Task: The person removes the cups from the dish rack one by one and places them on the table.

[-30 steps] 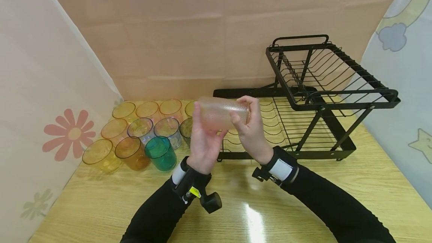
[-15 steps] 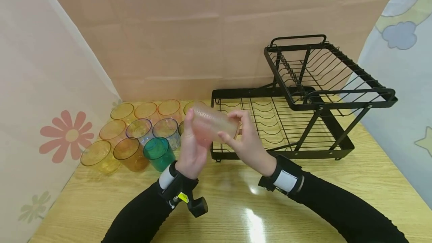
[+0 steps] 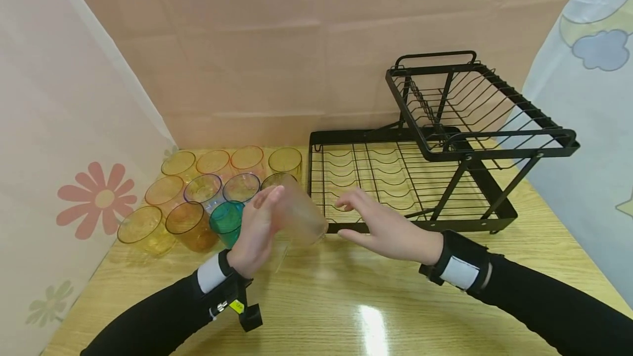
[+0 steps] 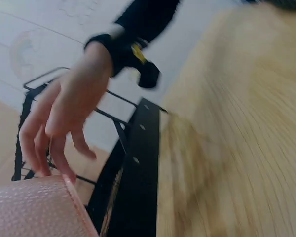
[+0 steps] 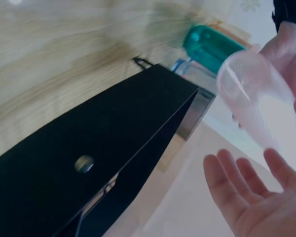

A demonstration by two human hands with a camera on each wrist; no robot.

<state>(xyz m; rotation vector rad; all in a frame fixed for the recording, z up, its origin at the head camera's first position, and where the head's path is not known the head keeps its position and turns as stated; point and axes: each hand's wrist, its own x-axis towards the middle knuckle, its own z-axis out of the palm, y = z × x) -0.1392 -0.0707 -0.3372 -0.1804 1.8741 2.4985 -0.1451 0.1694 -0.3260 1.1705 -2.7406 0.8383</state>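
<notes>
A translucent pink, textured drinking glass (image 3: 303, 214) hangs tilted over the table, blurred by motion, left of the dish rack's front corner. My left hand (image 3: 256, 231) grips it by its left end; in the left wrist view only the end of the pink glass (image 4: 34, 210) shows. To its right, my right hand (image 3: 393, 231) is off the glass, over the rack's front edge, with fingers apart and loosely bent. The right wrist view shows that same right hand (image 5: 256, 200) with nothing in it. A green glass (image 3: 228, 221) stands just behind my left hand.
Several coloured glasses, among them a brown one (image 3: 194, 225) and a yellow one (image 3: 148, 229), stand upright in rows at the left. A black two-tier dish rack (image 3: 390, 228) occupies the right. Wood tabletop (image 3: 316, 301) extends in front, with cloth walls behind and at both sides.
Both hands held the pink glass earlier. My right hand has let go and drawn back right; my left hand has carried the glass down and leftward, tipping its right end lower.
</notes>
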